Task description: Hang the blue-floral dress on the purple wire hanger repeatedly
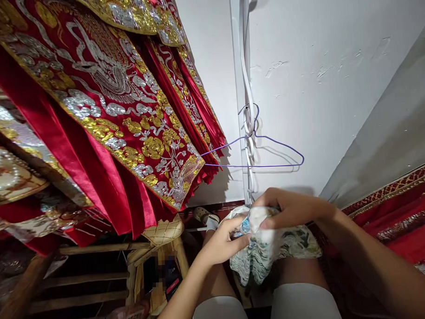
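My left hand [225, 243] and my right hand [287, 207] both grip a bunched piece of pale fabric with a teal and dark printed pattern [268, 253], held over my knees. The left hand pinches the cloth's left edge with closed fingers. My right hand's fingers curl over the top of the bundle. The cloth hangs down between my legs, which are in white shorts [301, 305].
Red garments with gold and silver embroidery [106, 102] hang at the left. A purple wire hanger [257, 151] hangs on white cables against the white wall. A wooden stool [160, 259] stands at lower left. Red embroidered fabric [403, 218] lies at the right.
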Tool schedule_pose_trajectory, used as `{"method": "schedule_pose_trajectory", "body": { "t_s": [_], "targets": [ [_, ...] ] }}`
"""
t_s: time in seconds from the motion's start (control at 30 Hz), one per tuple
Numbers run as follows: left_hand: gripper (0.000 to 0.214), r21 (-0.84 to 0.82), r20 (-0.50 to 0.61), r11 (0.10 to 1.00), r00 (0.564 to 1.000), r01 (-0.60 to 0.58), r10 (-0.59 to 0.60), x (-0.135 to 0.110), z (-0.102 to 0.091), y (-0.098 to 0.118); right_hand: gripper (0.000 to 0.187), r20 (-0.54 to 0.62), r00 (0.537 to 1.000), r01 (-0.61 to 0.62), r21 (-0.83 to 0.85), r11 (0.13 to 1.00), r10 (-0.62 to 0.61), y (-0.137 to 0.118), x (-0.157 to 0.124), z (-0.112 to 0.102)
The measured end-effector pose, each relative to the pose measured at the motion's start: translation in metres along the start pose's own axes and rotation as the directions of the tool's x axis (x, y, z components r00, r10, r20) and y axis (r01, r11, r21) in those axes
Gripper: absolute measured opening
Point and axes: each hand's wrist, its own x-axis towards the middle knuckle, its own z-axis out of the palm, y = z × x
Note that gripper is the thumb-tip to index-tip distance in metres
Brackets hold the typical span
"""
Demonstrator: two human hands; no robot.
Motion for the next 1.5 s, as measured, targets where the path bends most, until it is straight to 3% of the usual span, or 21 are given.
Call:
{"method": "schedule_pose_trajectory", "body": {
  "t_s": [0.07, 0.1, 0.2, 0.23, 0.3, 0.4, 0.5, 0.63, 0.73, 0.83, 0.9, 1.03, 1.1, 1.2, 1.27, 1.3, 1.33, 1.4, 1.47, 1.5],
  "targets": [
    [0.033, 0.225, 0.022, 0.974, 1.0, 0.01, -0.015, 0.004, -0.01, -0.001, 0.012, -0.201, 0.979, -0.031, -0.1, 0.995, 0.011, 0.001, -0.004, -0.01],
    [0.037, 0.349, -0.019, 0.937, 0.999, 0.035, -0.03, 0.005, -0.018, -0.003, 0.01, -0.339, 0.941, -0.074, -0.133, 0.988, 0.025, 0.005, -0.005, -0.017],
    [0.032, 0.64, -0.162, 0.742, 0.979, 0.201, -0.126, 0.004, -0.045, -0.01, 0.025, -0.673, 0.737, -0.194, -0.127, 0.973, 0.059, 0.028, 0.0, -0.041],
    [0.029, 0.703, -0.187, 0.665, 0.968, 0.252, -0.168, 0.003, -0.053, -0.01, 0.035, -0.723, 0.689, -0.198, -0.131, 0.971, 0.043, 0.039, 0.004, -0.048],
    [0.023, 0.795, -0.207, 0.524, 0.948, 0.307, -0.242, 0.0, -0.066, -0.009, 0.05, -0.749, 0.662, -0.176, -0.161, 0.971, -0.004, 0.063, 0.014, -0.058],
    [0.024, 0.859, -0.181, 0.398, 0.919, 0.322, -0.351, -0.006, -0.073, -0.007, 0.041, -0.724, 0.689, -0.191, -0.132, 0.973, 0.037, 0.096, 0.024, -0.063],
    [0.026, 0.876, -0.16, 0.351, 0.884, 0.332, -0.439, -0.01, -0.072, -0.008, 0.031, -0.775, 0.627, -0.231, -0.094, 0.968, 0.074, 0.118, 0.017, -0.063],
    [0.029, 0.865, -0.194, 0.379, 0.916, 0.329, -0.351, -0.002, -0.07, -0.009, 0.024, -0.9, 0.436, -0.271, -0.127, 0.954, 0.004, 0.123, -0.012, -0.069],
    [0.028, 0.855, -0.279, 0.381, 0.931, 0.352, -0.236, 0.017, -0.073, -0.004, 0.022, -0.926, 0.377, -0.292, -0.104, 0.951, 0.014, 0.112, -0.034, -0.077],
    [0.034, 0.786, -0.395, 0.451, 0.905, 0.423, -0.159, 0.042, -0.079, 0.008, 0.02, -0.914, 0.404, -0.266, -0.084, 0.96, 0.032, 0.097, -0.047, -0.079],
    [0.04, 0.704, -0.451, 0.566, 0.886, 0.429, -0.11, 0.06, -0.082, 0.017, 0.018, -0.896, 0.443, -0.245, -0.098, 0.965, 0.021, 0.09, -0.049, -0.076],
    [0.045, 0.565, -0.419, 0.801, 0.905, 0.199, 0.07, 0.098, -0.08, 0.031, 0.015, -0.841, 0.541, -0.168, -0.098, 0.981, 0.009, 0.088, -0.039, -0.057],
    [0.043, 0.527, -0.371, 0.845, 0.919, 0.089, 0.135, 0.115, -0.076, 0.032, 0.014, -0.822, 0.569, -0.128, -0.058, 0.99, 0.025, 0.091, -0.032, -0.046],
    [0.039, 0.499, -0.344, 0.866, 0.924, 0.028, 0.168, 0.13, -0.071, 0.028, 0.011, -0.803, 0.593, -0.106, 0.004, 0.994, 0.066, 0.092, -0.027, -0.034],
    [0.038, 0.505, -0.333, 0.863, 0.925, 0.008, 0.186, 0.133, -0.072, 0.025, 0.021, -0.789, 0.607, -0.117, 0.028, 0.993, 0.094, 0.087, -0.03, -0.031],
    [0.037, 0.513, -0.32, 0.858, 0.927, -0.003, 0.195, 0.132, -0.075, 0.024, 0.034, -0.798, 0.593, -0.136, 0.034, 0.99, 0.108, 0.083, -0.035, -0.031],
    [0.036, 0.519, -0.306, 0.855, 0.93, -0.016, 0.203, 0.132, -0.079, 0.024, 0.049, -0.827, 0.55, -0.163, 0.032, 0.986, 0.117, 0.08, -0.04, -0.033],
    [0.035, 0.509, -0.267, 0.86, 0.943, -0.035, 0.197, 0.131, -0.089, 0.026, 0.077, -0.919, 0.384, -0.225, 0.002, 0.974, 0.091, 0.076, -0.053, -0.041],
    [0.034, 0.479, -0.208, 0.877, 0.966, -0.038, 0.156, 0.131, -0.1, 0.032, 0.085, -0.972, 0.234, -0.281, -0.059, 0.958, 0.008, 0.075, -0.066, -0.053],
    [0.034, 0.462, -0.171, 0.886, 0.977, -0.037, 0.13, 0.132, -0.105, 0.035, 0.082, -0.981, 0.191, -0.307, -0.089, 0.948, -0.03, 0.075, -0.072, -0.06]
  ]
}}
